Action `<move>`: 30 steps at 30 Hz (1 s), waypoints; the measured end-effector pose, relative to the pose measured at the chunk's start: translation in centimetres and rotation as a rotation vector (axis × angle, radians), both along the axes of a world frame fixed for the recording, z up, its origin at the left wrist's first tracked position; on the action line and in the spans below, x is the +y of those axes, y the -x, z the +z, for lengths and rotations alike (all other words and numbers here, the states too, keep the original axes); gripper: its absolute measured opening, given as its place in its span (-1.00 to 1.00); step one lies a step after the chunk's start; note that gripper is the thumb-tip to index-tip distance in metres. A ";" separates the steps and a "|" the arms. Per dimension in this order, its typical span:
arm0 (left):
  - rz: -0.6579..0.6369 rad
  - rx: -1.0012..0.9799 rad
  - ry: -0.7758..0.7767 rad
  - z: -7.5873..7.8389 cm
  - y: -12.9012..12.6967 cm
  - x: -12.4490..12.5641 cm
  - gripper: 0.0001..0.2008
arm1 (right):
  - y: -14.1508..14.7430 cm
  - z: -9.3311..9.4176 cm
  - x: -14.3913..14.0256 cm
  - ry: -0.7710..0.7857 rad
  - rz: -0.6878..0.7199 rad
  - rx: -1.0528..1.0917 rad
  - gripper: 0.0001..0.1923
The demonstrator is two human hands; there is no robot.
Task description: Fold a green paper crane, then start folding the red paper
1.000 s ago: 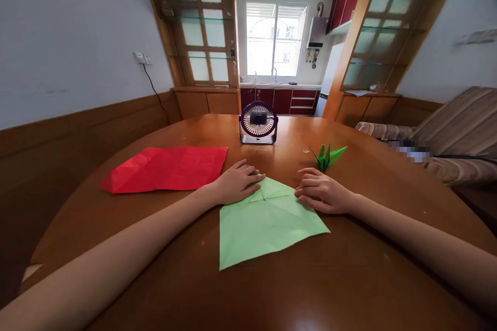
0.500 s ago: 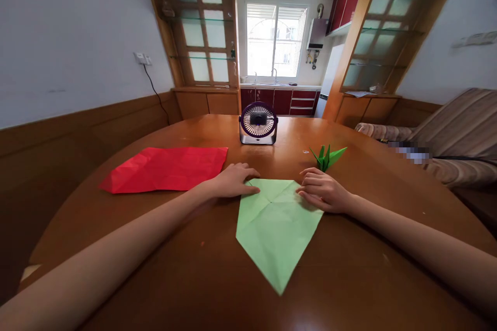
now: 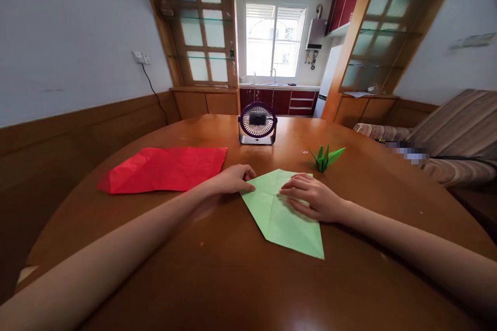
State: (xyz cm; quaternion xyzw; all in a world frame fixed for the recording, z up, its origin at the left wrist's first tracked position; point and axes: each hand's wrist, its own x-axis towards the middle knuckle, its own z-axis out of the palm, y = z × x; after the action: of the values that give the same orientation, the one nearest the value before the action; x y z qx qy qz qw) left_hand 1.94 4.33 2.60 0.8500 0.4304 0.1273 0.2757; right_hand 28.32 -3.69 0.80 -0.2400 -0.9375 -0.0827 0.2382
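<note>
Head view: light green folded paper (image 3: 281,212) flat on round wooden table (image 3: 233,279), mid-table. Left hand (image 3: 233,180) pinching its left corner; right hand (image 3: 312,199) spread flat on top. Red sheet (image 3: 166,168) left, green paper crane (image 3: 325,158) and desk fan (image 3: 257,123) beyond. Bare tabletop toward near edge.

Taking the light green paper (image 3: 285,214) as landmark: the near side of the wooden table (image 3: 217,289) below it is bare wood — open for a hand to pass between the two forearms. To its left lies the flat red sheet (image 3: 165,168), low enough to pass over. Beyond it, at the far middle, the small purple fan (image 3: 257,123) stands upright and blocks a straight reach across. Just beyond its right corner sits the dark green paper crane (image 3: 325,157) — close to the right hand (image 3: 310,197). The left hand (image 3: 232,180) rests at the paper's left corner.
</note>
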 end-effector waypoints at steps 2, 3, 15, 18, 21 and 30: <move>0.021 0.029 0.037 0.3 0.0 -0.2 -0.55 | 0.3 -0.2 0.0 0.036 -0.006 -0.038 -0.74; 0.028 0.032 0.065 0.4 0.0 -0.3 -0.55 | 0.3 -0.2 0.2 0.052 -0.011 -0.048 -0.74; 0.295 -0.247 0.173 -0.3 0.4 1.0 -0.63 | 1.4 0.0 2.4 0.096 -0.060 0.042 -0.69; 0.338 -0.278 0.222 -0.4 0.5 1.1 -0.63 | 1.7 -0.1 1.8 0.069 -0.065 0.072 -0.64; 0.334 -0.274 0.252 -0.2 0.5 0.5 -0.62 | 1.4 -0.5 1.5 0.086 -0.060 0.044 -0.60; 0.158 0.039 -0.250 1.7 2.1 -4.2 -0.63 | 1.3 -0.8 1.7 -0.051 0.018 -0.069 -0.72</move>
State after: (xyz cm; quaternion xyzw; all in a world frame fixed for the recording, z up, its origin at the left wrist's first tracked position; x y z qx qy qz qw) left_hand -0.18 0.14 4.29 0.8435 0.4821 0.1846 0.1485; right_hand 26.98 -1.94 0.00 -0.2223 -0.9449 -0.1125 0.2122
